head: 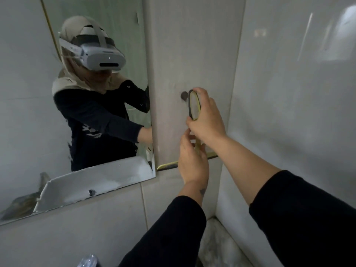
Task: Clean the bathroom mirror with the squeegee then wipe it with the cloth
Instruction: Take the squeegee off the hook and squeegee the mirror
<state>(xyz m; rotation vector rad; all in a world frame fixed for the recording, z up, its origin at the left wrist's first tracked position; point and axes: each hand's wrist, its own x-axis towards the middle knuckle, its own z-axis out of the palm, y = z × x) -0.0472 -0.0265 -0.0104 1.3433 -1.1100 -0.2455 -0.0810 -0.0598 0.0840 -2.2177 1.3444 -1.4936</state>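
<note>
The mirror (pixel 107 170) hangs on the left of the tiled wall and reflects a person in a headset and dark sleeves. To its right, the squeegee (pixel 168 166) stands upright against the wall, yellow-green, with its blade level at the bottom. My right hand (pixel 209 120) grips the looped top of the handle, right beside a dark round spot (pixel 184 95) on the wall. My left hand (pixel 194 164) wraps the shaft just above the blade and hides its middle. No cloth is in view.
The wall turns a corner at the right into glossy grey tiles (pixel 289 112). A pale ledge (pixel 221 243) runs along the bottom of that corner. The top of a clear plastic item (pixel 88 261) shows at the lower edge.
</note>
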